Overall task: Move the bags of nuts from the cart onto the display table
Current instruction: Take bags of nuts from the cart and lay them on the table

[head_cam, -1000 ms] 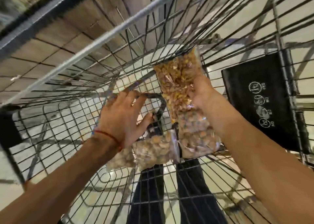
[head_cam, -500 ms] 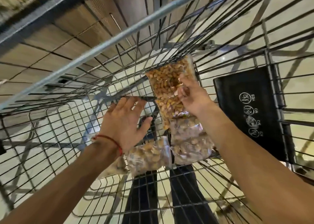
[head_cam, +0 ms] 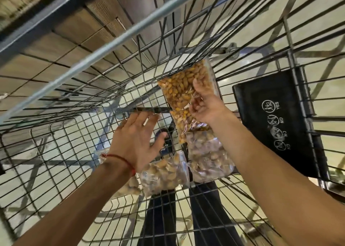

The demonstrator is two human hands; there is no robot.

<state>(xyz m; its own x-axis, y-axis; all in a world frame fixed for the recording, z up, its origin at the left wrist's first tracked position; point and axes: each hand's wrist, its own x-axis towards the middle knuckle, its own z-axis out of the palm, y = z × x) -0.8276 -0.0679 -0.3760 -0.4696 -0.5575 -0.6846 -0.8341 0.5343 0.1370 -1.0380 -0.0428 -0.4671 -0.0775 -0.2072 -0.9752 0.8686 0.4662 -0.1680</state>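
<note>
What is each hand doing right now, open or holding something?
Left hand: open, fingers spread, holding nothing.
Right hand: fingers curled, gripping the bag of orange-yellow nuts.

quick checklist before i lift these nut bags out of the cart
1. Grip: right hand pinches the orange bag: ok.
2. Spare hand: left hand is open and holds nothing, above a pale bag: ok.
3. Orange bag out of the cart: not ok, it is inside the wire walls.
4. Bags sealed: cannot tell.
5. Room on the display table: cannot tell, not in view.
6. Cart emptied: not ok, pale bags lie on its floor.
</note>
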